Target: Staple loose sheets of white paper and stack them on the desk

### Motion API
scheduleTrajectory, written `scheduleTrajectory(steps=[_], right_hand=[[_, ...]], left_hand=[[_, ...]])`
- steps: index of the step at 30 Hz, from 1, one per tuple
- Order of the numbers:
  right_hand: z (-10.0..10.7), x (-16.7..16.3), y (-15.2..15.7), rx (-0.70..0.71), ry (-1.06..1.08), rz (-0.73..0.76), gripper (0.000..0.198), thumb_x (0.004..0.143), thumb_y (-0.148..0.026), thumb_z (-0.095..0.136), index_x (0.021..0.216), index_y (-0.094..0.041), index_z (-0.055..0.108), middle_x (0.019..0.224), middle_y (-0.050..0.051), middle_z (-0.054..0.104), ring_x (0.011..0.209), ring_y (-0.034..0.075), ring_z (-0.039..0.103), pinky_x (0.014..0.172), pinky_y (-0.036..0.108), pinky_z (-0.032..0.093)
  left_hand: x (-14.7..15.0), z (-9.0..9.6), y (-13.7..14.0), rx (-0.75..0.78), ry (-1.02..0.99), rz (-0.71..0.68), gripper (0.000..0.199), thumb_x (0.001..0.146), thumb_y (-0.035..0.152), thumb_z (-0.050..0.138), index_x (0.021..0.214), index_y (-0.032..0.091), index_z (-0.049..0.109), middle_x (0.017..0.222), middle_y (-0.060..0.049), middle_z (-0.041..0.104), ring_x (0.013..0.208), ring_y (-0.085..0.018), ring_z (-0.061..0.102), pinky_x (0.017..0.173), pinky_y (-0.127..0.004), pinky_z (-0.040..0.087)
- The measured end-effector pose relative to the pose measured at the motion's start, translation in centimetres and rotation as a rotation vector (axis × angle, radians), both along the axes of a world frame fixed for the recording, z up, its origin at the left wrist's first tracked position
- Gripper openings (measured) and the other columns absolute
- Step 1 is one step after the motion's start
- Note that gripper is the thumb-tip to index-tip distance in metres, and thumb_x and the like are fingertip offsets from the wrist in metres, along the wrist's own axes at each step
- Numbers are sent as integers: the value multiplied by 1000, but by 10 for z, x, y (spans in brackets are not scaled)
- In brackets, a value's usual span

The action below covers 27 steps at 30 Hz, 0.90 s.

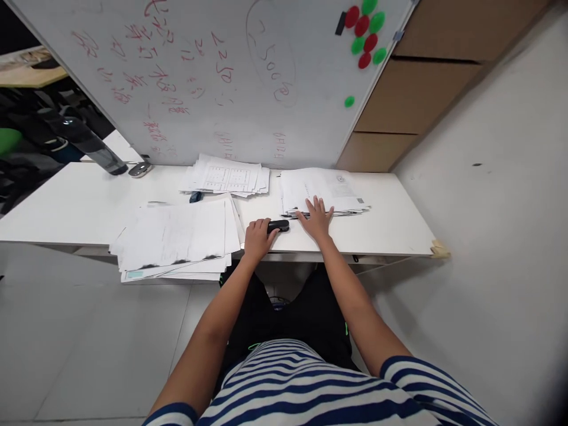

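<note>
A black stapler [279, 226] lies low over the white desk near its front edge, and my left hand [258, 238] is wrapped around its left end. My right hand [317, 219] rests with spread fingers on the near edge of a stack of printed papers [319, 184] at the right. Left of my left hand is a larger, fanned-out pile of papers [177, 234], partly overhanging the desk's front edge. Behind it sits another paper stack [226, 176] with a printed table on its top sheet. A small dark blue object [196, 197] lies between these two piles.
A whiteboard [199, 77] with red writing and round magnets [361, 26] stands behind the desk [390, 222]. At the far left are a dark bottle [100, 151] and a computer mouse [140, 170]. Brown boxes [417, 94] and a wall [501, 195] bound the right side.
</note>
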State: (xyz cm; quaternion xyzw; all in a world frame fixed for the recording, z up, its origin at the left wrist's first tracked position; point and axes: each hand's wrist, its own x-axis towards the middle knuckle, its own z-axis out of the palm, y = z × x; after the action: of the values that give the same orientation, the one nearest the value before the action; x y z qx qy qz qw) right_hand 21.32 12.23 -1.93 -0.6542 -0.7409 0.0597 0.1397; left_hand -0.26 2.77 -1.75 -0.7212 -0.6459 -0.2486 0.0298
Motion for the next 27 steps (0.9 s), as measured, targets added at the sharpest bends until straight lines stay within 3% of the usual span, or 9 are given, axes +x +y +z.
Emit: scheduleTrajectory(steps=[10, 15, 18, 21, 24, 27], right_hand=[[1, 1, -4, 62, 91, 23, 66, 99, -60, 26, 151, -21, 39, 165, 13, 22, 154, 32, 13, 117, 69, 1], [1, 3, -5, 74, 105, 38, 54, 102, -35, 25, 152, -22, 36, 165, 11, 25, 154, 29, 15, 118, 69, 3], [2, 3, -4, 48, 104, 46, 57, 98, -20, 25, 155, -19, 29, 164, 12, 26, 154, 28, 15, 118, 68, 3], [4, 3, -6, 78, 173, 33, 57, 96, -14, 21, 152, -14, 33, 159, 13, 36, 152, 26, 22, 120, 64, 3], [12, 2, -14, 132, 336, 39, 56, 96, -15, 19, 148, -10, 40, 145, 16, 55, 138, 22, 46, 122, 53, 18], [33, 5, -34, 186, 581, -20, 53, 100, -32, 22, 142, -14, 48, 122, 16, 68, 113, 24, 64, 104, 43, 47]], left_hand=[[0, 0, 0, -20, -27, 7, 47, 96, 50, 47, 130, 18, 56, 120, -15, 64, 111, -31, 54, 92, -42, 44], [-1, -1, 1, -24, -45, 5, 46, 96, 49, 48, 130, 18, 56, 120, -15, 64, 112, -31, 54, 92, -41, 44], [-1, -1, 1, -25, -41, 1, 47, 96, 50, 47, 130, 18, 56, 120, -15, 64, 112, -31, 54, 93, -41, 44], [-2, 0, 1, -24, -40, -5, 48, 96, 51, 47, 129, 18, 57, 120, -14, 64, 111, -31, 54, 93, -40, 43], [-1, 0, 0, -10, -57, 12, 48, 96, 51, 47, 129, 17, 57, 120, -15, 65, 113, -31, 54, 94, -42, 43], [0, -2, 0, 11, -102, 86, 47, 95, 49, 50, 128, 18, 59, 121, -17, 65, 118, -33, 53, 100, -46, 40]])
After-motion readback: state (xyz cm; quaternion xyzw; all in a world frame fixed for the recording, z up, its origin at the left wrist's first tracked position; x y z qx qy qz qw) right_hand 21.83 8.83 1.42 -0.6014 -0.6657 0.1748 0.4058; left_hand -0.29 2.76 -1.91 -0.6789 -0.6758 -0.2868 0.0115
